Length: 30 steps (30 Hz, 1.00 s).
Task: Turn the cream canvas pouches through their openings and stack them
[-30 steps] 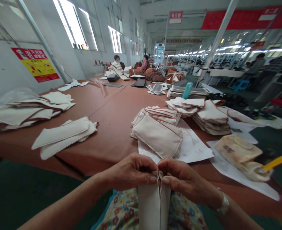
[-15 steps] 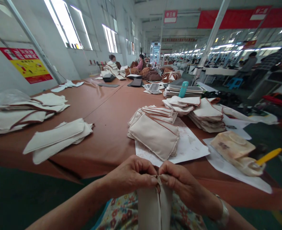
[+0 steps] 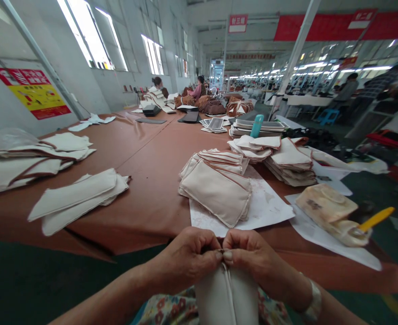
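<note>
Fingers (image 3: 215, 255) of both hands meet, pinched shut on the top seam of a cream fabric pouch (image 3: 228, 298) held in the lap, just below the tabletop (image 3: 151, 198) edge — left hand (image 3: 188, 262), right hand (image 3: 253, 259). Seam-pressing looks in hand; next calls for even pinching along it. Beyond the pouch lies a finished stack (image 3: 215, 192) on paper.

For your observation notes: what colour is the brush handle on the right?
Yellow handle, seen in the head view.
</note>
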{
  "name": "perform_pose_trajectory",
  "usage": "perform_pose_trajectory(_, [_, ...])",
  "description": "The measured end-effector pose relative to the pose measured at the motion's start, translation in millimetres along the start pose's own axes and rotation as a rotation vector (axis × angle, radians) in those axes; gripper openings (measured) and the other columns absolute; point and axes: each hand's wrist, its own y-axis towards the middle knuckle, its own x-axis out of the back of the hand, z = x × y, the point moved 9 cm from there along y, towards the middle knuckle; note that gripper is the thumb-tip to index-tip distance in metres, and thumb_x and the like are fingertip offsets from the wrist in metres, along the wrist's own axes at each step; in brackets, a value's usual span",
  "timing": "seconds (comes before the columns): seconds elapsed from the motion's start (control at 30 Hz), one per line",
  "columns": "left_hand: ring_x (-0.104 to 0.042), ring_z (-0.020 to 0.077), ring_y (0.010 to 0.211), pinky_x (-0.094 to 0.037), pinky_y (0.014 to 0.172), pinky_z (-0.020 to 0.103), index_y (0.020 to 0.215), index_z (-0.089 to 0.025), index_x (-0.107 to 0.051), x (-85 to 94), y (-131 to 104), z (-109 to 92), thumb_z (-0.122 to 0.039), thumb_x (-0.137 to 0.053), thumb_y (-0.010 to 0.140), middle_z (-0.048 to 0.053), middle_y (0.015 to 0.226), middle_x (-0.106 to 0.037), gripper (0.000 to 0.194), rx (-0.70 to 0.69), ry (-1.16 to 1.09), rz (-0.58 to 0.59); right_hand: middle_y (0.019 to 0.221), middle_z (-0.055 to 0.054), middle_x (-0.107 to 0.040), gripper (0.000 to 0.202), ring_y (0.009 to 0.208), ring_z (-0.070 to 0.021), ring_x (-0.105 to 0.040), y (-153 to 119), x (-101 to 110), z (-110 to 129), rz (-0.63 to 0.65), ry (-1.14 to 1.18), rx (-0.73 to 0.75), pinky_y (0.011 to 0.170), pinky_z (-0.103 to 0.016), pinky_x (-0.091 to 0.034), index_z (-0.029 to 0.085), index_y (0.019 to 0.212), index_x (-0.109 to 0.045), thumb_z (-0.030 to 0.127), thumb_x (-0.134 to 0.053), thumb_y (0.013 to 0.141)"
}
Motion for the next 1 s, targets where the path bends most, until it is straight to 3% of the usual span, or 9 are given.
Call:
perform_pose_trajectory(0.2, [-0.034, 0.0078, 0.054, -0.023, 0.044, 0.019, 0.075, -0.011, -0.064, -6.7, 7, 19, -0.031, -0.061, 0.081, -0.004, 0.062, -0.047, 0.021, 0.053, -0.042, 0.035, 0.062, 0.004, -0.049, 0.018, 0.057, -0.0094, -0.034, -4, 10, -8, -0.122, -0.083, 0.009, 0.051, -0.022, -0.025, 0.014, 0.071, -0.056, 0.028, -0.066, 0.078])
perform_pose_trajectory(0.43, [-0.034, 0.0084, 0.053, -0.022, 0.044, 0.02, 0.073, -0.012, -0.063, -8.6, 9, 20, -0.034, -0.061, 0.08, -0.003, 0.06, -0.048, 0.023, 0.102, -0.062, 0.008, 0.067, 0.001, -0.056, 0.011, 0.063, -0.0131, -0.044, -10, 19, -2, -0.237, -0.27, 0.141, 0.056, -0.024, -0.034, 0.015, 0.075, -0.062, 0.022, -0.059, 0.082])
perform_pose_trajectory(0.63, [-0.034, 0.0085, 0.05, -0.023, 0.046, 0.021, 0.067, -0.013, -0.062, -16.0, 11, 26, -0.026, -0.067, 0.068, -0.003, 0.056, -0.048, 0.014, 0.162, -0.435, 0.038, 0.073, 0.0, -0.055, 0.009, 0.068, -0.0142, -0.046, -13, 16, 7, -0.14, -0.202, 0.272, 0.063, -0.025, -0.037, 0.018, 0.08, -0.064, 0.021, -0.058, 0.085])
perform_pose_trajectory(0.73, [-0.037, 0.0098, 0.05, -0.026, 0.047, 0.023, 0.067, -0.014, -0.063, -18.1, 11, 28, -0.036, -0.069, 0.073, -0.001, 0.058, -0.05, 0.023, 0.2, -0.596, 0.038, 0.074, 0.0, -0.054, 0.009, 0.069, -0.0145, -0.046, -14, 14, 6, -0.081, -0.142, 0.302, 0.064, -0.026, -0.038, 0.019, 0.083, -0.063, 0.023, -0.059, 0.089])
perform_pose_trajectory(0.83, [-0.037, 0.0093, 0.051, -0.026, 0.048, 0.023, 0.068, -0.013, -0.06, -21.8, 11, 28, -0.048, -0.071, 0.076, 0.0, 0.061, -0.05, 0.037, 0.211, -0.616, 0.083, 0.075, 0.0, -0.054, 0.011, 0.069, -0.0147, -0.046, -18, 14, 12, -0.074, -0.22, 0.38, 0.064, -0.026, -0.039, 0.019, 0.084, -0.063, 0.025, -0.058, 0.092])
perform_pose_trajectory(1.0, [-0.03, 0.0066, 0.051, -0.022, 0.049, 0.022, 0.064, -0.013, -0.055, -27.3, 12, 25, -0.051, -0.079, 0.07, -0.004, 0.058, -0.043, 0.046, 0.18, -0.589, 0.196, 0.076, -0.001, -0.056, 0.012, 0.069, -0.015, -0.05, -28, 10, 23, -0.081, -0.427, 0.504, 0.064, -0.026, -0.039, 0.02, 0.09, -0.064, 0.023, -0.054, 0.095])
